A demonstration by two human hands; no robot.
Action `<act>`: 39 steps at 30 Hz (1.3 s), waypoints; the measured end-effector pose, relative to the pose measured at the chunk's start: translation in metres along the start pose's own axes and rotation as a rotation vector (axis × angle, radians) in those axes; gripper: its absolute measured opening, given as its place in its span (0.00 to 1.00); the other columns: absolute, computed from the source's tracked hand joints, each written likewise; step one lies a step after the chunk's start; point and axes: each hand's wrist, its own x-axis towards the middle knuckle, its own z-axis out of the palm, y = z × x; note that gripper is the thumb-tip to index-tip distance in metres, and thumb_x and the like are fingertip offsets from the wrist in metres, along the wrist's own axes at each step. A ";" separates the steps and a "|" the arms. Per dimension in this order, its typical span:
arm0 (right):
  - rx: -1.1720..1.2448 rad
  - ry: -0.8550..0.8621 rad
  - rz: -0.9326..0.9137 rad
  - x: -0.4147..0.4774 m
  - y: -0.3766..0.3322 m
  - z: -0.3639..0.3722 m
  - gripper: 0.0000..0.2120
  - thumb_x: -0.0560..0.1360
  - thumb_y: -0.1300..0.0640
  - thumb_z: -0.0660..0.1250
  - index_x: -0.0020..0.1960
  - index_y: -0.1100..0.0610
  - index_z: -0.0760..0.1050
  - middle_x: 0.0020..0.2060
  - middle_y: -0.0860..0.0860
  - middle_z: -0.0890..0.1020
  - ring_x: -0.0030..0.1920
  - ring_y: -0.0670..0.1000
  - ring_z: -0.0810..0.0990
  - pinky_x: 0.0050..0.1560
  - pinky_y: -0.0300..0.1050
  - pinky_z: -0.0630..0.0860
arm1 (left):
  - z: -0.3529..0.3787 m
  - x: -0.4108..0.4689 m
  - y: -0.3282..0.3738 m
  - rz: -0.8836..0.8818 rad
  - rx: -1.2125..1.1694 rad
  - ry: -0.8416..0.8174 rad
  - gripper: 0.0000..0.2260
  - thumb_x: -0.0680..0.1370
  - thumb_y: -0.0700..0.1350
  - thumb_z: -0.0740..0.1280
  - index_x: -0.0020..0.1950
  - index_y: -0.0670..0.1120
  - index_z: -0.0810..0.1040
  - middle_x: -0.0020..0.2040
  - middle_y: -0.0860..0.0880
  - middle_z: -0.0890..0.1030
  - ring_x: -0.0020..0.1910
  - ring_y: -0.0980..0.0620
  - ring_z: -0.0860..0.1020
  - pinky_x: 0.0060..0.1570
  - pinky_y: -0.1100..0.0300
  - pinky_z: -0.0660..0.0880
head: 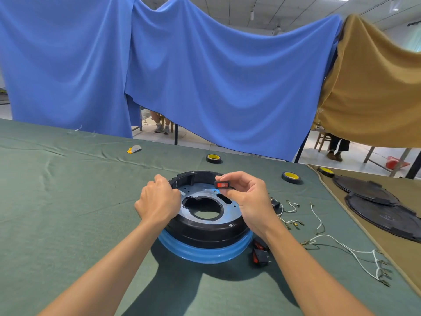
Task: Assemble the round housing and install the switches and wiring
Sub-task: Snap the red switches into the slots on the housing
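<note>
The round housing (205, 233) stands in the middle of the green table: a black ring on a blue base ring (205, 254), with a grey metal plate (205, 195) inside. My left hand (157, 201) grips the housing's left rim. Above the plate's right side, my right hand (248, 197) pinches a small red rocker switch (221, 185) between thumb and fingers. More black and red switches (259, 253) lie just right of the housing, partly hidden by my right forearm. White wires (337, 245) with metal terminals are spread on the cloth to the right.
Three tape rolls sit behind the housing (213, 158), (291, 177), (325, 171). A yellow and grey utility knife (134, 148) lies at the back left. Two black round covers (373, 201) rest on tan cloth at the right. Blue and tan sheets hang beyond the table.
</note>
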 end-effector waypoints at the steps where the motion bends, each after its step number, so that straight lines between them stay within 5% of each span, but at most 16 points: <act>1: -0.013 -0.002 -0.003 0.000 0.000 0.000 0.12 0.72 0.72 0.70 0.46 0.55 0.83 0.46 0.49 0.86 0.51 0.49 0.84 0.52 0.39 0.80 | 0.000 0.000 0.000 -0.001 0.001 -0.001 0.10 0.79 0.44 0.57 0.58 0.41 0.71 0.59 0.42 0.77 0.58 0.39 0.74 0.46 0.50 0.64; 5: -0.085 0.026 -0.008 0.001 0.003 0.000 0.12 0.72 0.70 0.71 0.46 0.53 0.83 0.45 0.46 0.86 0.51 0.47 0.84 0.53 0.40 0.80 | -0.003 -0.004 0.003 0.002 0.001 -0.014 0.10 0.79 0.43 0.57 0.58 0.41 0.70 0.59 0.42 0.77 0.58 0.40 0.74 0.46 0.50 0.65; 10: -0.515 0.103 -0.184 0.006 0.013 0.004 0.13 0.74 0.68 0.69 0.47 0.49 0.81 0.45 0.38 0.82 0.50 0.40 0.79 0.50 0.28 0.75 | -0.008 -0.016 0.005 0.045 0.040 -0.058 0.03 0.77 0.41 0.57 0.49 0.42 0.66 0.54 0.42 0.77 0.53 0.40 0.72 0.44 0.52 0.64; 15: -0.725 0.138 -0.319 0.021 0.019 -0.005 0.12 0.74 0.71 0.65 0.52 0.59 0.81 0.48 0.51 0.82 0.50 0.50 0.80 0.54 0.48 0.79 | -0.018 -0.029 0.001 0.146 0.142 -0.049 0.05 0.77 0.41 0.55 0.42 0.43 0.66 0.43 0.45 0.71 0.44 0.42 0.67 0.43 0.54 0.64; 18: -0.809 0.279 -0.333 0.023 0.019 -0.010 0.12 0.74 0.72 0.65 0.52 0.61 0.81 0.49 0.53 0.82 0.52 0.53 0.79 0.55 0.48 0.77 | -0.029 -0.020 -0.003 0.209 0.229 -0.038 0.09 0.77 0.42 0.57 0.37 0.46 0.63 0.42 0.45 0.71 0.43 0.40 0.69 0.43 0.54 0.64; 21: -0.713 0.438 -0.261 0.009 0.017 0.001 0.11 0.73 0.70 0.66 0.51 0.58 0.81 0.46 0.50 0.82 0.49 0.51 0.78 0.52 0.36 0.72 | -0.037 0.008 -0.012 0.442 0.379 -0.011 0.06 0.77 0.39 0.59 0.53 0.44 0.69 0.61 0.44 0.77 0.57 0.39 0.73 0.46 0.52 0.68; 23: -0.563 0.484 -0.133 -0.004 0.017 0.017 0.10 0.74 0.66 0.68 0.48 0.53 0.80 0.43 0.45 0.82 0.48 0.47 0.79 0.52 0.42 0.75 | -0.035 0.029 -0.023 0.662 0.422 -0.108 0.28 0.75 0.34 0.59 0.74 0.49 0.63 0.77 0.51 0.63 0.71 0.44 0.64 0.59 0.49 0.68; 26: -0.440 0.513 0.033 -0.018 0.021 0.036 0.10 0.74 0.63 0.70 0.45 0.47 0.80 0.42 0.40 0.82 0.48 0.44 0.79 0.53 0.46 0.76 | -0.027 0.044 -0.033 0.891 0.535 -0.234 0.34 0.75 0.34 0.58 0.78 0.57 0.58 0.80 0.58 0.53 0.77 0.54 0.53 0.69 0.54 0.61; 29: -0.485 0.519 0.050 -0.016 0.026 0.039 0.09 0.75 0.63 0.69 0.49 0.50 0.80 0.45 0.43 0.82 0.52 0.49 0.78 0.56 0.50 0.76 | -0.021 0.053 -0.040 0.973 0.547 -0.278 0.32 0.74 0.34 0.59 0.77 0.54 0.62 0.78 0.58 0.59 0.78 0.58 0.54 0.74 0.59 0.55; 31: -0.556 0.495 -0.021 -0.009 0.029 0.035 0.09 0.75 0.64 0.68 0.50 0.52 0.80 0.45 0.45 0.82 0.51 0.49 0.77 0.55 0.44 0.75 | -0.025 0.060 -0.041 0.997 0.563 -0.270 0.30 0.74 0.34 0.59 0.75 0.52 0.67 0.76 0.56 0.65 0.77 0.58 0.57 0.74 0.61 0.54; 33: -0.668 0.482 -0.119 -0.002 0.032 0.028 0.10 0.76 0.66 0.66 0.52 0.55 0.80 0.46 0.48 0.82 0.50 0.50 0.75 0.51 0.34 0.70 | -0.031 0.064 -0.040 0.994 0.560 -0.269 0.26 0.74 0.37 0.62 0.71 0.54 0.72 0.72 0.53 0.72 0.74 0.54 0.64 0.71 0.59 0.58; 36: -0.833 0.478 -0.205 0.010 0.034 0.016 0.11 0.76 0.67 0.64 0.55 0.58 0.81 0.48 0.51 0.83 0.52 0.54 0.75 0.50 0.46 0.73 | -0.040 0.065 -0.041 0.894 0.468 -0.339 0.21 0.73 0.44 0.71 0.65 0.58 0.77 0.62 0.51 0.74 0.63 0.50 0.72 0.64 0.57 0.67; 39: -0.848 0.485 -0.230 0.013 0.034 0.007 0.11 0.76 0.67 0.65 0.53 0.56 0.82 0.48 0.48 0.83 0.51 0.50 0.71 0.49 0.42 0.70 | -0.048 0.058 -0.040 0.845 0.387 -0.388 0.18 0.69 0.53 0.76 0.58 0.57 0.81 0.51 0.53 0.70 0.54 0.50 0.72 0.56 0.56 0.71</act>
